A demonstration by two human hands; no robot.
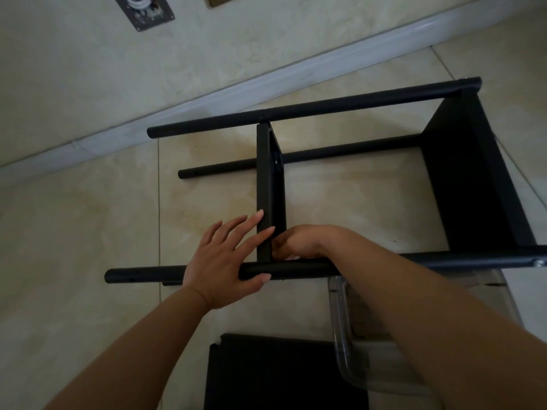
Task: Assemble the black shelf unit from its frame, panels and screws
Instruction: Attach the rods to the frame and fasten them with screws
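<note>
Now our left hand (220,261) lies flat, fingers straight, steadying the middle panel (268,196) and pole (290,269) at picture center. Our right hand (299,242) curls behind; what it holds, we cannot tell.

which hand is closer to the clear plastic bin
Right. The right hand sits at the middle panel's base, just above the clear plastic bin; the left hand rests farther left on the near pole.

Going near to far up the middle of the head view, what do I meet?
Loose black panel → near pole → middle panel → low pole → far pole → skirting board → wall plate.
</note>
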